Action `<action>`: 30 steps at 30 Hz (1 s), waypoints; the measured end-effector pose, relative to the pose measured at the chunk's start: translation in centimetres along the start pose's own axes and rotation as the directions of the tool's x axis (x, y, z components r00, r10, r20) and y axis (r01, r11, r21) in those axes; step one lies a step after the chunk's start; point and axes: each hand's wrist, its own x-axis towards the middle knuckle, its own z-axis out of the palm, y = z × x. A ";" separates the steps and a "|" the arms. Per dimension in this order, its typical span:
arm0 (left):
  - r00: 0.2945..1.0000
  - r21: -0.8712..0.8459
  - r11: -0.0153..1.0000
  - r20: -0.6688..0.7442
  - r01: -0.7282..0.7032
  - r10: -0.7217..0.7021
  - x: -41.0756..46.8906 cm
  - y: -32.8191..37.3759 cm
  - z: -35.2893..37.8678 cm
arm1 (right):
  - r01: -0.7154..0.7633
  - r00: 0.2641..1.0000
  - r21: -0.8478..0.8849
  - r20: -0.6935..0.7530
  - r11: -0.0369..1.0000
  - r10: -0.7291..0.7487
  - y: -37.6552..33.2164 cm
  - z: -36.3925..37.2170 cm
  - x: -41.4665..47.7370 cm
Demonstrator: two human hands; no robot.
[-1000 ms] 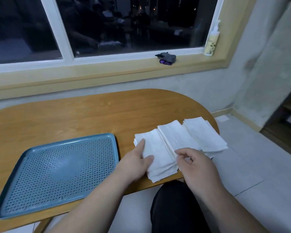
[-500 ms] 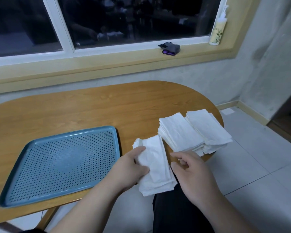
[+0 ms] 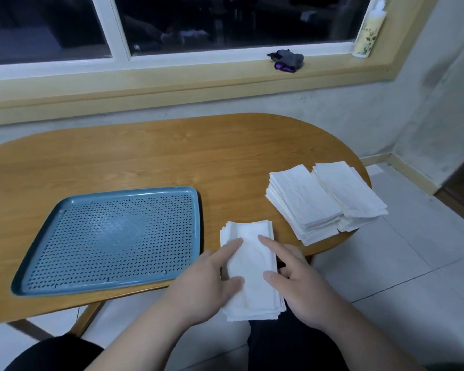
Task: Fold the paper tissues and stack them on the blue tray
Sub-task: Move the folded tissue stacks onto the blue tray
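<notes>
- Your left hand [image 3: 206, 279] held the small stack of tissues [image 3: 252, 271] alone half a second ago. Now your right hand [image 3: 300, 287] has joined it, one hand on each long side.
- The small stack leaned with its far end to the left before. It is now squared up, with its edges fairly even.
- Left hand: forefinger and thumb lie on top of the small stack along its left edge. The other fingers are hidden, apparently beneath it, so it pinches the paper.
- Right hand: forefinger and thumb rest on top near the right edge. The remaining fingers curl against that side, so it grips too.
- The small stack's long axis runs straight away from you, about square to the near edge of the counter [image 3: 172, 156]. Its far short end lies on the wood, and its near half hangs past the near edge over your lap.
- The blue tray [image 3: 113, 234] sits just left of the small stack, close to the near edge. Its long side runs along that edge, and it has not shifted.
- Two larger tissue piles [image 3: 303, 202] stay at the counter's right end, side by side and touching. Their long axes angle toward the far left.
- On the windowsill sit a dark cloth [image 3: 287, 60] and a bottle [image 3: 367, 33].
</notes>
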 end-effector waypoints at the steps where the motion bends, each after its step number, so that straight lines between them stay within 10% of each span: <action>1: 1.000 -0.036 0.999 0.004 0.004 -0.004 -0.1 -0.2 0.2 | -0.013 1.000 0.052 0.014 0.999 0.012 0.2 0.0 0.1; 19: 0.999 -0.743 0.668 0.040 0.033 -0.006 -7.7 -3.1 -3.7 | -0.028 0.991 0.544 0.126 0.838 -0.049 -5.6 2.7 -1.1; 30: 0.958 -0.595 0.804 -0.226 0.010 -0.179 -12.4 -9.9 -15.9 | 0.020 0.979 0.540 0.159 0.842 -0.125 -15.3 14.5 4.8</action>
